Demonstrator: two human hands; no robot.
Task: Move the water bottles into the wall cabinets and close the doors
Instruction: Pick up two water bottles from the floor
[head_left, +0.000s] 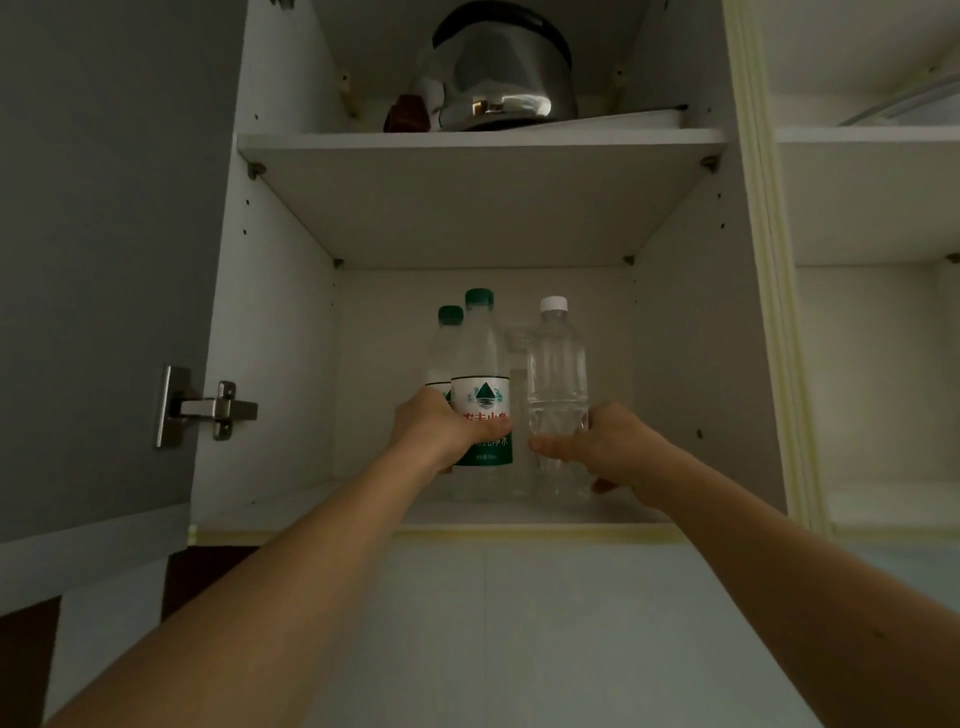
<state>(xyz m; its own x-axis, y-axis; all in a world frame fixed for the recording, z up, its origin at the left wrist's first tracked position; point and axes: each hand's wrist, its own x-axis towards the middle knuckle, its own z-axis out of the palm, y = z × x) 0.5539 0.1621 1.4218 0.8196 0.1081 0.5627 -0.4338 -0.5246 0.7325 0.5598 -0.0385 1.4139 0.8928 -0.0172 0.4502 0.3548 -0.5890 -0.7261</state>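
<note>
Both arms reach up into the lower shelf (322, 512) of an open white wall cabinet. My left hand (441, 428) grips a green-capped water bottle with a green and white label (480, 358), standing upright on the shelf. A second green-capped bottle (445, 343) stands just behind it to the left. My right hand (597, 441) holds the lower part of a clear, white-capped bottle (557, 364), also upright. Another clear bottle seems to stand between and behind them, but it is faint.
The grey cabinet door (93, 260) hangs open on the left, its metal hinge (208, 408) showing. A steel kettle (501, 73) sits on the upper shelf. A second open cabinet compartment (878, 364) is on the right. Pale wall runs below the cabinet.
</note>
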